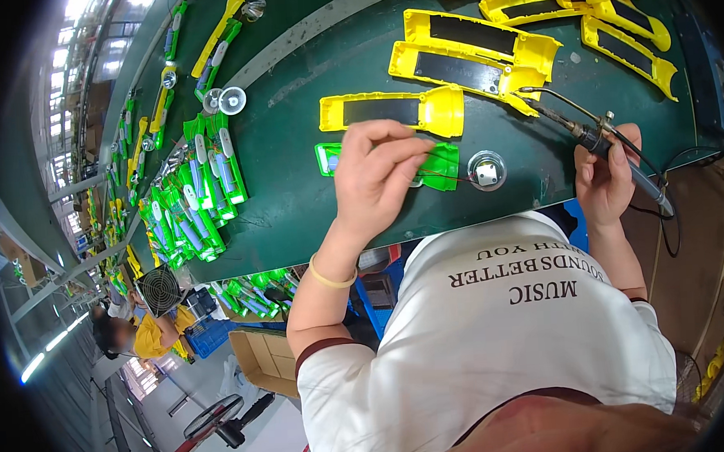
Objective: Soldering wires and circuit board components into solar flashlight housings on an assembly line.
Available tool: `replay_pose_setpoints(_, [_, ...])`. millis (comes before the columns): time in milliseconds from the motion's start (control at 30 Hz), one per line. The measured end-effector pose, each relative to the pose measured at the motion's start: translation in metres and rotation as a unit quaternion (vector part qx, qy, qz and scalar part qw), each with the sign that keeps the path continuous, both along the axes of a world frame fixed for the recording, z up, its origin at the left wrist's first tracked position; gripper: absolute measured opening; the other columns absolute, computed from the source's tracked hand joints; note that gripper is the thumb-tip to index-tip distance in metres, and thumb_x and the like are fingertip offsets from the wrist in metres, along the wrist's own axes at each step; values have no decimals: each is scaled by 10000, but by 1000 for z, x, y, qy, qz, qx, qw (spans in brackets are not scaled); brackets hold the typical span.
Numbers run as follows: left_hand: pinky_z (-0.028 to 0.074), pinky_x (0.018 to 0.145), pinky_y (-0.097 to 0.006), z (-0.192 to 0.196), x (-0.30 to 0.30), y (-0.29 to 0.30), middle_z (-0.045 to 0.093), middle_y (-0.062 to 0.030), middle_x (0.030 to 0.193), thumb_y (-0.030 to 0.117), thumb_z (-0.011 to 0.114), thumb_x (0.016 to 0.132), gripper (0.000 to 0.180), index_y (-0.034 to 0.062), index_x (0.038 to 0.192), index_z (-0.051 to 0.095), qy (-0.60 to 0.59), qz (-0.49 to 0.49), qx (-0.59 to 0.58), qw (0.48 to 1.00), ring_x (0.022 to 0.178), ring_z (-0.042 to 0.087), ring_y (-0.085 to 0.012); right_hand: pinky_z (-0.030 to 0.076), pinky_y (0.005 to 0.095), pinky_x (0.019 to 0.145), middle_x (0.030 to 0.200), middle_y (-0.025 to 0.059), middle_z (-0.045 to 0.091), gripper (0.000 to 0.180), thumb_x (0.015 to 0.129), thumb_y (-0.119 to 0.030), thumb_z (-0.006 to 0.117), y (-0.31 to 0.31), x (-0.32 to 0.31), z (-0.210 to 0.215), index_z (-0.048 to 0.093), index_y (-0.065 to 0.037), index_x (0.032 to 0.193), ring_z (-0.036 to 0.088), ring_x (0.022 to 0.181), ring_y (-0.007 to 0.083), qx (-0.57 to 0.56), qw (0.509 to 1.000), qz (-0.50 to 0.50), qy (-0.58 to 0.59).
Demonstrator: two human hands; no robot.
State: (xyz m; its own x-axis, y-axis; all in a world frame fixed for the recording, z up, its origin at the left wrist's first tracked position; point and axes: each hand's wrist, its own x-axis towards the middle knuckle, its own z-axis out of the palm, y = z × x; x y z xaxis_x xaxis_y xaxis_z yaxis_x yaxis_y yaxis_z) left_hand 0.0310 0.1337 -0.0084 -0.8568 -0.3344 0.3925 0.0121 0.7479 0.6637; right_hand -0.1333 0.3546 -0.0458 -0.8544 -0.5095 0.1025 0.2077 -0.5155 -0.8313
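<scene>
— Head view had our left hand (380, 172) pinching thin wires over the green casing (441, 166) on the bench (295, 205), beside the round silver part (487, 171).

— And our right hand (604, 182) was closed around the soldering iron (595, 136), its tip up near a yellow shell (460, 69).

— We judged that the risk: a hot tip so close could have scorched the plastic, or touched our fingers once it came to the wires.

— A tug might also have snapped the red lead (456, 177).
</scene>
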Motion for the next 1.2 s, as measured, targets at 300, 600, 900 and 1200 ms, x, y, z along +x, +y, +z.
replay_pose_setpoints(300, [401,702,-329,7,-15,0,536,-63,806,73,718,658,329,67,974,626,-43,23,-9,999,803,515,-224,347,196,450,690,71,469,189,874,-191,531,-4,3,-1,397,-66,922,403,508,98,30,999,10,34])
replay_pose_setpoints(600, [434,773,-285,9,1,-9,602,-56,870,-22,610,761,108,25,859,609,11,21,358,934,852,553,-195,345,203,453,693,77,478,183,875,-185,525,-3,2,-1,405,-57,928,405,510,102,36,999,-4,34])
replay_pose_setpoints(900, [344,566,-292,-13,-13,3,491,-36,617,18,677,713,163,84,853,623,-26,-22,-145,989,606,465,-190,345,205,459,670,76,475,170,881,-188,512,-5,5,-1,414,-57,931,405,503,106,36,998,0,48])
replay_pose_setpoints(1200, [452,677,-338,5,-6,-26,579,-83,752,48,635,740,78,60,814,614,-81,34,-94,992,747,559,-256,360,196,415,673,68,484,237,846,-201,586,-7,8,3,409,-53,905,435,462,103,67,996,53,36])
